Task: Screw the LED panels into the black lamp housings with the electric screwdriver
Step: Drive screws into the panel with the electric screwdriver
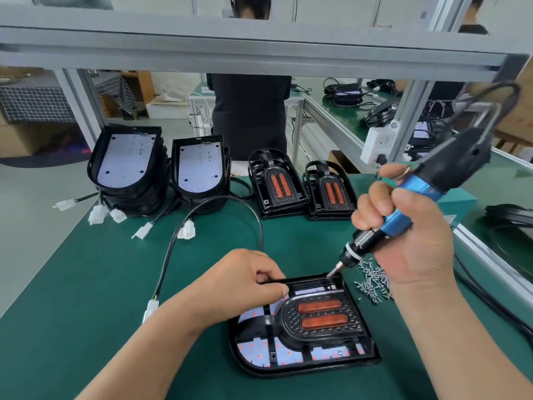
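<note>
**Bit at the 1 o'clock corner: slip and tilt risks**

Grip: the right hand (403,229) is clamped round the blue screwdriver (418,194), all fingers closed on the barrel. The tool leans up toward 2 o'clock, though the wide lens may exaggerate the lean. The bit (332,272) is down in the 1 o'clock corner of the housing (288,370). I cannot tell whether a screw sits under it.

The left hand (248,280) grips the housing's far rim at 11 o'clock, fingers curled and thumb laid along the edge. The housing lies flat on the mat (86,298) at 6 o'clock of the view. The white panel (288,355) shows through its ribs.

Risks, as judged from here:
- If the lean is real, the bit could cam out. That could chew the screw head or send the bit skating onto the panel.
- The left thumb is near the bit, so a slip toward 9 o'clock would meet it.
- The housing is held at one edge only, so drive torque may spin it on the mat.
- Loose screws (375,281) lie just beside the housing at 3 o'clock of the bit, under the right wrist. A brush could scatter them or drop one inside.
- The cable (173,249) loops at 10 o'clock, and snagging it would tug the work.

The stacks (127,168) at 11 o'clock are well apart and no concern.
</note>
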{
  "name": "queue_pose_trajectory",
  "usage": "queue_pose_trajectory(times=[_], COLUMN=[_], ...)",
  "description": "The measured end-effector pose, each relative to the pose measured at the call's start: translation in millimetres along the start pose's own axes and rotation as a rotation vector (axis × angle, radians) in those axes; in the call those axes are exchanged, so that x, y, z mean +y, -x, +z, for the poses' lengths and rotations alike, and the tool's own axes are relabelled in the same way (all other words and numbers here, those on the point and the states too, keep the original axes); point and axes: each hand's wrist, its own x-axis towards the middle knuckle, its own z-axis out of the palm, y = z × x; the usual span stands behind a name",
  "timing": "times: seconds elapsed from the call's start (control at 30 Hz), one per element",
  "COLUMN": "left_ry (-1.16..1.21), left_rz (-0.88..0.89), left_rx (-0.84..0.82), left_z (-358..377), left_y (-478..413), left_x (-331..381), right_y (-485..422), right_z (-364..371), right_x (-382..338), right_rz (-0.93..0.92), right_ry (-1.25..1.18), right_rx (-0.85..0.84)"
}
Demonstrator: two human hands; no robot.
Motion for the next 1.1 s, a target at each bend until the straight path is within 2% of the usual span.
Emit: queue_pose_trajectory(times=[0.1, 0.17, 0.27, 0.33, 0.4, 1.1], left_ry=[0.109, 0.226, 0.571, 0.767, 0.857, 1.117], left_rz=[-0.046, -0.102, -0.260, -0.364, -0.410, -0.273], left_rx=[-0.080, -0.061, 0.034, 0.023, -0.006, -0.122], left_z=[-5, -8, -7, -8, -10, -10], left_y=[0, -1, -7, -8, -8, -8], left_x=[-1, -2, -8, -10, -12, -24], right_y=[1, 2, 4, 4, 4, 3], right_z=[-1, 0, 1, 2, 4, 29], right_x=[4, 11, 21, 26, 30, 43], right_rz=[-0.041, -0.048, -0.042, -0.042, -0.042, -0.041], right_ry=[-0.085, -0.134, -0.182, -0.197, -0.216, -0.226], right_rx=[0.134, 0.233, 0.341, 0.383, 0.403, 0.432])
